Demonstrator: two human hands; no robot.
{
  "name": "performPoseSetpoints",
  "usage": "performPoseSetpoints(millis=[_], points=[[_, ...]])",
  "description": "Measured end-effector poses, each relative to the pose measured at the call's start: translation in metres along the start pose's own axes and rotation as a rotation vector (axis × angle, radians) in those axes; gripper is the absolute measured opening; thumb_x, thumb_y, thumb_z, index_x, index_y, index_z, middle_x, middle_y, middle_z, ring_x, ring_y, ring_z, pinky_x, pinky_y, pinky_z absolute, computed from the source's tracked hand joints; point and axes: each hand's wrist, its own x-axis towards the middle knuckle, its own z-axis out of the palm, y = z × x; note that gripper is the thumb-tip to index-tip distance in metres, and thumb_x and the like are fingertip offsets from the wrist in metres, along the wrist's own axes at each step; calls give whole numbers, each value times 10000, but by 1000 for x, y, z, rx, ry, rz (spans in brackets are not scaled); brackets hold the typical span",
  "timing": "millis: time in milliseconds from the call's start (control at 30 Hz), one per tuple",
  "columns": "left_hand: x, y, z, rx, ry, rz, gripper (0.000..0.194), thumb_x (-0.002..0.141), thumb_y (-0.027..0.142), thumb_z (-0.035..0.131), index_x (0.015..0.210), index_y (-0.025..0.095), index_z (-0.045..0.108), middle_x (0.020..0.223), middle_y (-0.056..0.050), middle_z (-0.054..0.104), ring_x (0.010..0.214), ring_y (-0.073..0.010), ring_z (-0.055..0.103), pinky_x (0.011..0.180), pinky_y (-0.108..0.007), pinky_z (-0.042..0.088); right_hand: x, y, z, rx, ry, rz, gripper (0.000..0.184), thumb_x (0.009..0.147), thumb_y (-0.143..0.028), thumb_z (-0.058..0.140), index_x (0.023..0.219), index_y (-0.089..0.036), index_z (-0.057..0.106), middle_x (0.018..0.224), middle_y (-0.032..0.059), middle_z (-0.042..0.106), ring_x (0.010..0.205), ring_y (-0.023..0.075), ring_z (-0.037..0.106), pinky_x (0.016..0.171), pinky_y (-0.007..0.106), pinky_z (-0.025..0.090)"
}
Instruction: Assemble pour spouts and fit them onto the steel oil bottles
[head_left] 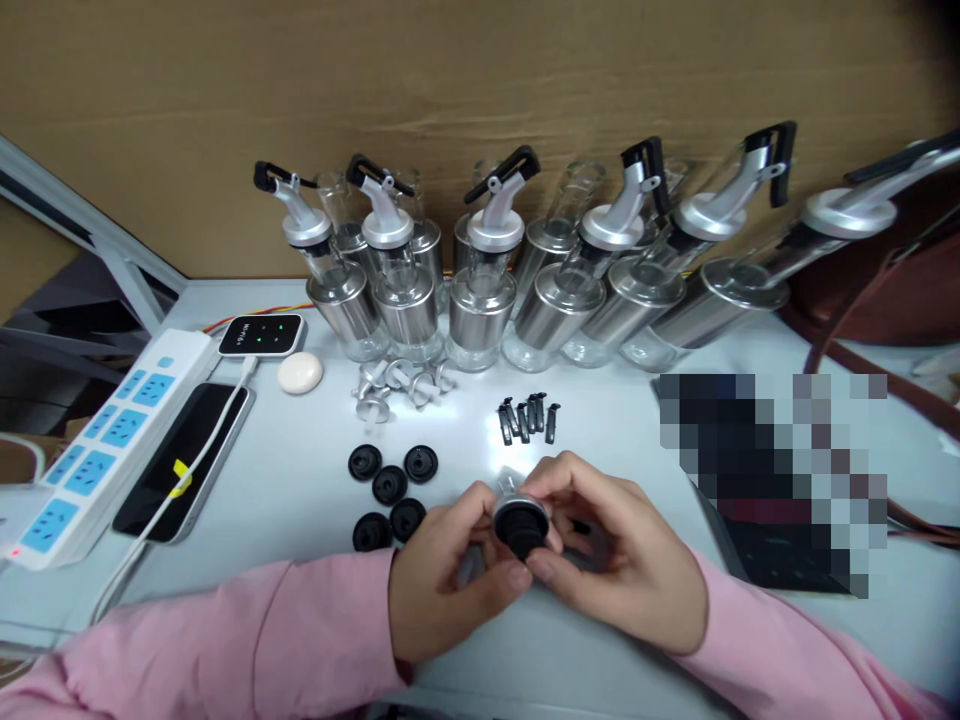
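Observation:
Near the front of the table, my left hand (pixel 450 575) and my right hand (pixel 611 555) both grip a pourer stopper (pixel 523 522), a silver cap with a black ribbed plug facing me. Fingers of each hand close around its rim from either side. Left of it lie several round black stopper discs (pixel 390 485), the lowest ones close to my left hand. Beyond these sits a cluster of silver pourer spouts (pixel 405 382). Several small black levers (pixel 529 418) lie on the table just past my hands.
A row of glass and steel bottles (pixel 482 310) with pourers stands along the cardboard (pixel 480 80) at the back. To the left are a power strip (pixel 105 440), a phone (pixel 184 460), a Wi-Fi device (pixel 261 336) and a white oval case (pixel 300 373). A dark, partly blurred object (pixel 772 490) lies right.

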Motion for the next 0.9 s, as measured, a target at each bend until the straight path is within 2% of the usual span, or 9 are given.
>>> performPoseSetpoints(millis=[233,333,500,700,900], points=[[-2,-2,0,44,1,1,304,877,446,478,775,166,416,636,18,468,557,-89,424,530,-206,323,-2,-4,-2,27,-60,35,188,708,-130,490,879,-202,457,644,-28,503,493,79,382,454,220,287],[-2,-3,0,39,9,8,312,883,456,468,782,166,416,657,13,476,558,-89,438,534,-207,335,-1,-7,-1,59,-54,87,203,717,-129,497,904,-201,466,630,-38,492,476,69,343,435,210,255],[-1,-2,0,75,-1,10,352,889,488,447,788,150,450,645,8,484,546,-90,445,516,-206,336,0,-13,0,117,-63,159,241,758,-169,510,998,-194,503,607,-53,451,457,58,356,422,197,235],[-1,1,-1,143,-12,10,473,872,586,400,749,138,490,626,-2,485,555,-102,447,511,-213,331,-4,-5,1,131,-97,122,169,780,-188,488,949,-193,498,571,-49,467,450,66,347,409,193,240],[-2,-4,0,93,-10,-26,382,874,523,453,762,158,443,636,9,478,558,-95,440,513,-209,322,-2,-6,2,45,-64,69,219,734,-132,493,942,-201,492,601,-39,515,449,64,383,419,191,279]])
